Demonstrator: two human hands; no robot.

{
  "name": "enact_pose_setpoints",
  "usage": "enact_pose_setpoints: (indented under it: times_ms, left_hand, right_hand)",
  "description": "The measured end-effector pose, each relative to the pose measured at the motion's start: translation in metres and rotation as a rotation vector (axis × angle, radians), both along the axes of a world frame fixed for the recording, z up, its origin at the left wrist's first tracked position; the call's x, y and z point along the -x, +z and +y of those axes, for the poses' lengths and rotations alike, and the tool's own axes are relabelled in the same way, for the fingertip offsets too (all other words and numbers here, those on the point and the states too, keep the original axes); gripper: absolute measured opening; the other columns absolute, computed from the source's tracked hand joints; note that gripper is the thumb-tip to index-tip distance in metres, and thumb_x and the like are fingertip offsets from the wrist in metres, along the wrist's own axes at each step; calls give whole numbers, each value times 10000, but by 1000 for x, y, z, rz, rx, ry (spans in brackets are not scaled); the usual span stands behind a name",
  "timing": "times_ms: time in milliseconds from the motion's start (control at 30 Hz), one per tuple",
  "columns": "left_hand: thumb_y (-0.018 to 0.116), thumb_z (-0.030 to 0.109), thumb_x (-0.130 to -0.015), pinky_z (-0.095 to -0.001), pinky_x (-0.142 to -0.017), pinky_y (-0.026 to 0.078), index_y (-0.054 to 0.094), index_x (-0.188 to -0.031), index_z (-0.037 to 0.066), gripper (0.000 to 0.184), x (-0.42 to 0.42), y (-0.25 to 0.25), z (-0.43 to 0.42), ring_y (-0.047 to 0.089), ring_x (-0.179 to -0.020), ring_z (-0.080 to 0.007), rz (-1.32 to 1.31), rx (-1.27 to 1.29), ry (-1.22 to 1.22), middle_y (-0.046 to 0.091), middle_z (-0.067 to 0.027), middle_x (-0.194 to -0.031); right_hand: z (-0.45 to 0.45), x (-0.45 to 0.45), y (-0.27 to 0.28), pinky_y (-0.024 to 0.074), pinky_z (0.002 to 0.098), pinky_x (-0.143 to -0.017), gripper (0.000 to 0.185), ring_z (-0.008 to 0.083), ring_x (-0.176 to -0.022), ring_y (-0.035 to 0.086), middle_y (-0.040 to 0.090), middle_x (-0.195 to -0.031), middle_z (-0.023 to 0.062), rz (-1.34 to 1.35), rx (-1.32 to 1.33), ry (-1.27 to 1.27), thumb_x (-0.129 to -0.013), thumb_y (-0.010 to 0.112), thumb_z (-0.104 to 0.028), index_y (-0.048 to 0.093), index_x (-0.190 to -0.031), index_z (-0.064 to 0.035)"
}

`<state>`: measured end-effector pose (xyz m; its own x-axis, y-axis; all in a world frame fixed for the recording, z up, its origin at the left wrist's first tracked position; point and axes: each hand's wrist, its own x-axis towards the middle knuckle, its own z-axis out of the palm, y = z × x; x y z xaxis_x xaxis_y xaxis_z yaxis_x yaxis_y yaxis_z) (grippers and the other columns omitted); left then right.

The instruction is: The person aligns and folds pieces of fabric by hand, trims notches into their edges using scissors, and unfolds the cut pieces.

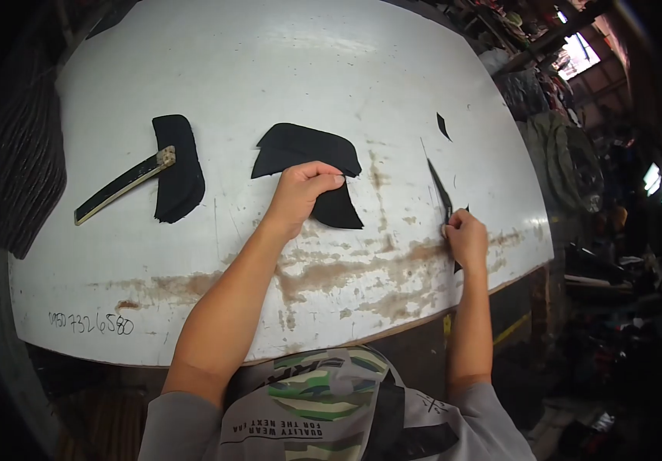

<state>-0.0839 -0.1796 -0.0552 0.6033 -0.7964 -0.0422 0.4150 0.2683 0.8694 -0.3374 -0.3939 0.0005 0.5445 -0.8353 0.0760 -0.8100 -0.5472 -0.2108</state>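
Near the middle of the white table point(331, 77), my left hand point(300, 196) pinches the edge of a black fabric piece point(336, 207) between thumb and fingers. Just beyond it lie overlapping black fabric pieces point(308, 147). On the right, my right hand point(467, 237) is closed around the near end of a thin dark tool point(439, 184), whose narrow tip points away from me; its handle is mostly hidden by my fingers. Black material shows in part beside that hand. Another black piece point(181, 173) lies at the left, under the end of a curved black strip point(120, 187).
A small black scrap point(443, 127) lies toward the table's right edge. Dark ribbed material point(20, 161) hangs or stacks at the far left. Wrapped bundles point(565, 157) stand beyond the right edge. Brown stains and handwritten numbers mark the near side of the table.
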Motion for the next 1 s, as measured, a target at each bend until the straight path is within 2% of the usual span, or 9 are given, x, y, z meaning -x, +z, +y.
enact_pose_setpoints:
  times_ms: [67,167,267,333,400,600,700,833,1000]
  left_hand:
    - [679,86,-859,-235,-774,466,703,-947,-3,128,-1,0,0,592,-845,-77,121,48,21,680,-24,-891]
    - [660,82,-875,-264,-816,498,686,-989,-3,144,-5,8,3,622,-896,-115,316,88,64,681,-50,-937]
    - [636,82,-892,-298,-853,524,670,-1012,-1,149,-9,4,3,640,-928,-151,423,158,109,674,-71,-972]
    - [624,88,-902,-311,-853,533,663,-1014,0,148,-9,9,5,643,-925,-159,487,172,149,668,-75,-983]
    - [616,94,-910,-322,-850,540,659,-1014,0,147,-10,9,6,645,-925,-166,495,198,195,663,-78,-990]
    - [599,140,-933,-331,-847,521,657,-1016,-13,184,-17,7,10,633,-951,-173,447,203,200,659,-82,-994]
    - [521,114,-936,-337,-876,497,603,-1161,-24,276,-18,12,7,617,-972,-176,446,150,206,662,-105,-1028]
    - [495,138,-915,-400,-928,498,493,-1309,-10,421,-21,5,8,620,-1065,-238,407,191,69,644,-144,-1176]
    - [475,-64,-852,-318,-841,527,449,-1370,3,523,-8,16,0,653,-981,-186,126,39,119,651,-144,-1161]
  right_hand:
    - [-20,6,5,518,409,-732,220,331,-837,656,686,-863,149,89,64,73,-758,732,-122,691,-965,-58]
    - [-19,-14,10,524,378,-788,313,307,-889,654,690,-979,161,-225,64,202,-772,722,-116,690,-1073,-33]
    - [25,-70,15,527,312,-779,347,167,-923,644,697,-1014,74,-463,-459,397,-809,716,-111,659,-1140,-23]
    - [56,-104,7,504,246,-788,385,105,-896,620,675,-1017,55,-519,-786,507,-803,704,-31,628,-1178,0]
    - [83,-130,2,494,218,-732,376,62,-842,606,665,-962,41,-486,-758,648,-807,737,-30,631,-1165,10]
    - [94,-153,-30,503,219,-647,171,59,-736,592,649,-885,12,-744,-1003,537,-890,682,-46,653,-1047,15]
    - [85,-145,-39,511,203,-594,93,38,-710,583,650,-846,4,-869,-1046,365,-928,632,-41,658,-1012,-9]
    - [69,-143,-34,493,186,-571,105,38,-652,580,671,-812,10,-928,-1108,370,-941,635,-87,649,-1006,-5]
    - [71,-143,-30,473,184,-556,92,42,-636,578,669,-798,21,-962,-1083,347,-937,634,-73,647,-986,4]
